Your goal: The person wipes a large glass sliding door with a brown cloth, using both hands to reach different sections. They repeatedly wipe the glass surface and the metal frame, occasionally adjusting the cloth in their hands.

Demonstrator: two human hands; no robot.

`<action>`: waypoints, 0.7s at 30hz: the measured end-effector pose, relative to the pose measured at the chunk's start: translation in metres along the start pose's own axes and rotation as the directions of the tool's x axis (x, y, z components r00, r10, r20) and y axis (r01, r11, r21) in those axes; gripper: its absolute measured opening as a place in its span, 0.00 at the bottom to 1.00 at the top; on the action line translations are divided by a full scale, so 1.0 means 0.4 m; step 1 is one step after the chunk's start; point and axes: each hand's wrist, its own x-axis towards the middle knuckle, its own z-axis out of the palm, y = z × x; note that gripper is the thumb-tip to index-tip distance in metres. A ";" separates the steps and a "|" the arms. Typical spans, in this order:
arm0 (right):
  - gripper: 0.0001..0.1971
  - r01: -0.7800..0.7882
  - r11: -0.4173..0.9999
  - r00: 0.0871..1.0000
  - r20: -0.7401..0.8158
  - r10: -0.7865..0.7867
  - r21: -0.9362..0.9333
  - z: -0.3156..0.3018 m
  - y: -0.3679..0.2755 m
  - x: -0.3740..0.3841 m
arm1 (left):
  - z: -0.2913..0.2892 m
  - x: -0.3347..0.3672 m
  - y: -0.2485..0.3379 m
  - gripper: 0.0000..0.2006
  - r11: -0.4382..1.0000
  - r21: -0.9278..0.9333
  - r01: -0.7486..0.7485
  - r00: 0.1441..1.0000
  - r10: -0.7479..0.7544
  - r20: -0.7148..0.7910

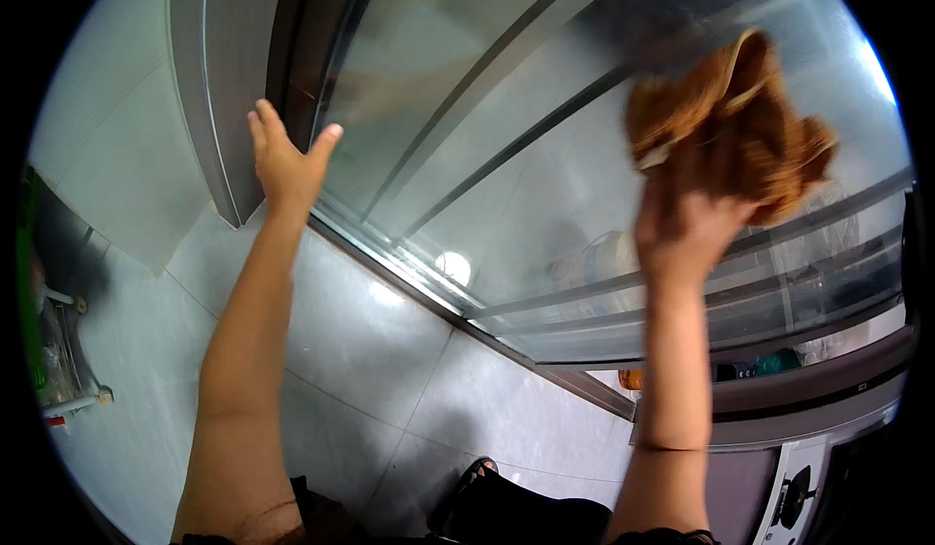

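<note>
Cloth [745,121] bunches around the clutching fingers of the right hand [688,219]; left hand [289,167] has spread fingers.

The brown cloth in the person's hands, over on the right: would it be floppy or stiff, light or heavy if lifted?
The brown cloth is probably floppy, since it bunches into loose folds at the right hand. It seems light for its size, as that one hand supports it. It likely wouldn't roll, given its uneven, crumpled shape.
</note>
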 end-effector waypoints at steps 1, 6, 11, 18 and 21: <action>0.22 -0.001 1.000 1.000 0.028 0.001 0.004 0.018 -0.032 -0.053 | -0.004 -0.023 0.045 0.52 0.996 0.015 -0.088 0.995 0.089 -0.033; 0.18 0.199 0.921 0.630 0.676 -0.382 0.334 0.087 -0.216 -0.531 | -0.008 -0.141 0.231 0.49 0.968 -0.053 -0.246 0.911 0.249 0.327; 0.23 0.230 0.938 0.773 0.537 -0.339 0.261 -0.008 0.010 -0.237 | -0.021 -0.155 0.270 0.51 0.969 0.048 -0.243 0.880 0.199 0.431; 0.14 0.038 0.969 0.948 -0.298 -0.112 -0.245 -0.096 0.363 0.385 | -0.003 -0.167 0.279 0.52 0.970 0.051 -0.238 0.903 0.202 0.379; 0.14 -0.095 0.987 0.975 -0.213 0.066 -0.127 -0.078 0.186 0.361 | 0.002 -0.171 0.276 0.52 0.971 0.035 -0.237 0.917 0.212 0.337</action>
